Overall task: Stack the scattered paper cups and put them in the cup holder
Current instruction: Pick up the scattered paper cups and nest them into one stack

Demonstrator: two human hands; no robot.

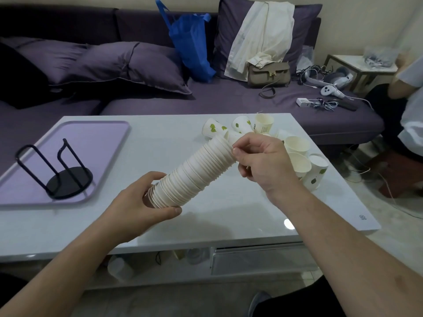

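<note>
- While the long stack of cups (194, 172) hangs in the air above the table (160, 138), slanting up from lower left to upper right, both hands have it, one at each end
- Left hand (146, 202) is wrapped round the lower end, thumb underneath, fingers curled over the top, a firm hold on the stack
- Right hand (261, 156) is at the upper end, thumb and fingertips pinching around the rim of the topmost cup; whether that cup is fully seated I cannot tell
- Stack bends slightly in the middle, so the smart play looks to be pressing along its length, not across, and keeping the left hand as the anchor
- Loose cups (297, 156) lie just behind and right of the right hand, some on their sides, some upright, so plenty is left to gather
- Best bet: nest each one straight and push it home before reaching for another, or the column may kink
- Cup holder (61, 172), black wire with a round base, stands upright on the lilac tray (109, 133) far left, well apart from the stack and holding nothing
- That tall a column will want two hands when it goes over
</note>
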